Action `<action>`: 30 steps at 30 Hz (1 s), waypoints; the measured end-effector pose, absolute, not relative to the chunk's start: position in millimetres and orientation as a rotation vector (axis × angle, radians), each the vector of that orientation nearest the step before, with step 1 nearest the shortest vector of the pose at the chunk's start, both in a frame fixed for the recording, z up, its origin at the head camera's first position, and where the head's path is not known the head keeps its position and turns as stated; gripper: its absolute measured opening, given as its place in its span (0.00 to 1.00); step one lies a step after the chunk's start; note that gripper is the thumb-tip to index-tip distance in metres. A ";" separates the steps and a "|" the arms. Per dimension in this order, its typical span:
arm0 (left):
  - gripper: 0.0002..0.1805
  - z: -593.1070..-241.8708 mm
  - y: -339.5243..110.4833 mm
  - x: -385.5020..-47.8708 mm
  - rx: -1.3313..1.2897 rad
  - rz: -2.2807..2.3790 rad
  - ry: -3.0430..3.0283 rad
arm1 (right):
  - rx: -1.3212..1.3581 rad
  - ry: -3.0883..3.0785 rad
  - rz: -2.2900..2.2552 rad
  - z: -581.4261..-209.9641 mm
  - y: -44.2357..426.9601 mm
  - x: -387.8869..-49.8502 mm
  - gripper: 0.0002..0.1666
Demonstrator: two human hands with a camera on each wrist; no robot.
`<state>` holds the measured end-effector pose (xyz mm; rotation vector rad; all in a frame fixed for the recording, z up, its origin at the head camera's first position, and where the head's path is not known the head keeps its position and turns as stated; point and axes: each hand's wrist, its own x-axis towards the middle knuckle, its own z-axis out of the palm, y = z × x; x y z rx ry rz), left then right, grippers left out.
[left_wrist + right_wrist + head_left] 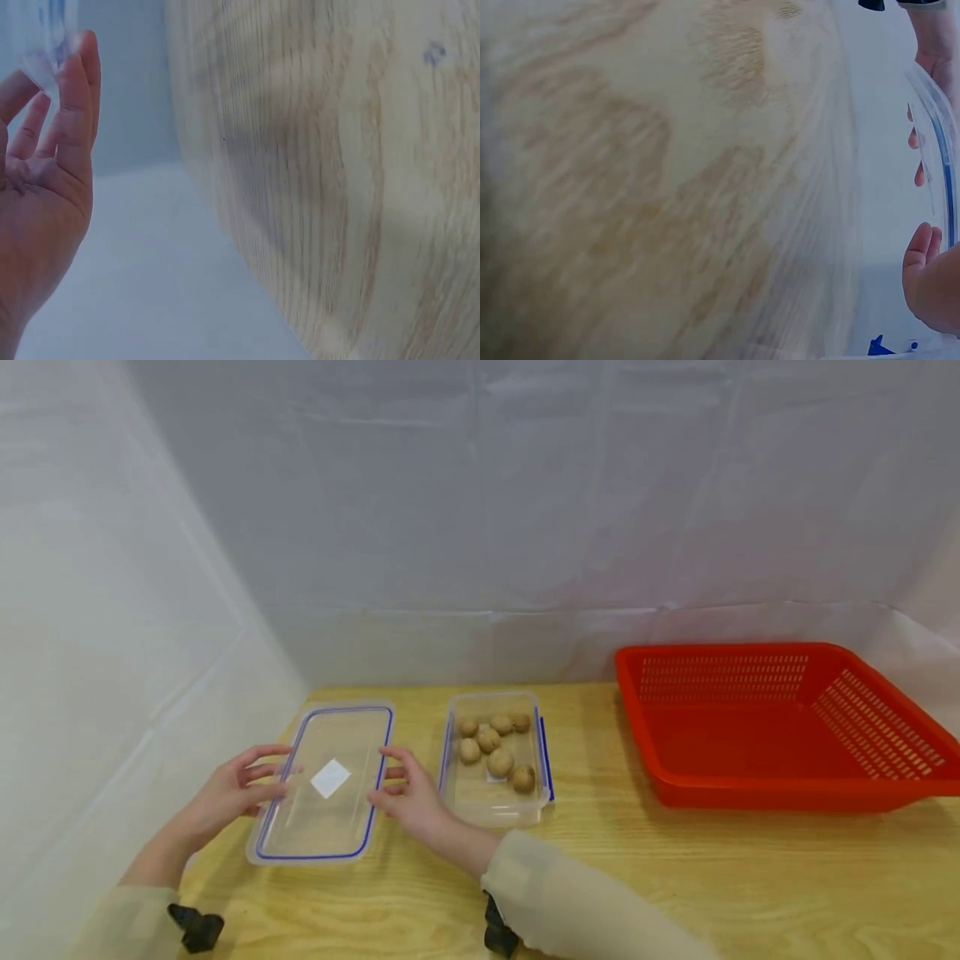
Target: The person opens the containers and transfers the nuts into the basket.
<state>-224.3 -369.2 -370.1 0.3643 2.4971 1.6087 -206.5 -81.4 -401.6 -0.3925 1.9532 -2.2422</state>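
Observation:
A clear lid (341,814) with a blue seal and a white square label is held between both hands above the table's left part. The left hand (228,789) grips its left edge, some fingers showing through the plastic from beneath. On the opposite edge, the right hand (416,802) pinches with thumb and fingers. In the left wrist view, the left hand (49,172) has its fingertips at the lid's blurred edge (37,37). The right wrist view shows the lid (941,150) edge-on, with the right hand (934,285) below it.
Right of the lid stands a clear container (498,814) holding several round brown walnut-like items (500,762), with a blue-edged flap along its right side. A large red basket (735,793) stands on the wooden table (600,868) at the right. Pale sheeting (480,527) hangs behind and at the left.

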 end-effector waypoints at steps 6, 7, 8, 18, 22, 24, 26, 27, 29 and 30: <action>0.26 -372.1 -376.5 -221.4 0.304 1.526 2.531 | -0.380 2.029 -2.170 -411.9 -88.9 -205.8 0.35; 0.26 -372.8 -377.7 -221.2 0.295 1.520 2.527 | -0.372 2.036 -2.150 -413.2 -89.7 -205.7 0.35; 0.26 -373.5 -379.2 -221.2 0.294 1.515 2.516 | -0.361 2.040 -2.135 -415.0 -90.6 -205.9 0.34; 0.23 -392.5 -388.5 -225.6 0.319 1.449 2.393 | -0.328 2.119 -1.903 -424.2 -92.7 -215.9 0.33; 0.27 -399.2 -387.6 -227.1 0.339 1.414 2.385 | -0.326 2.119 -1.880 -427.1 -93.3 -218.1 0.31; 0.30 -401.3 -386.8 -227.1 0.333 1.383 2.408 | -0.326 2.129 -1.873 -428.4 -93.7 -218.4 0.30; 0.32 -403.0 -386.4 -226.8 0.324 1.347 2.434 | -0.320 2.143 -1.859 -429.4 -94.0 -218.7 0.28; 0.33 -403.4 -386.2 -226.4 0.308 1.333 2.446 | -0.318 2.151 -1.850 -429.7 -94.1 -218.9 0.28; 0.33 -404.0 -385.6 -225.4 0.289 1.304 2.470 | -0.326 2.169 -1.825 -430.6 -94.2 -219.4 0.26; 0.33 -404.2 -385.4 -225.0 0.287 1.295 2.476 | -0.327 2.172 -1.815 -430.5 -94.0 -219.5 0.26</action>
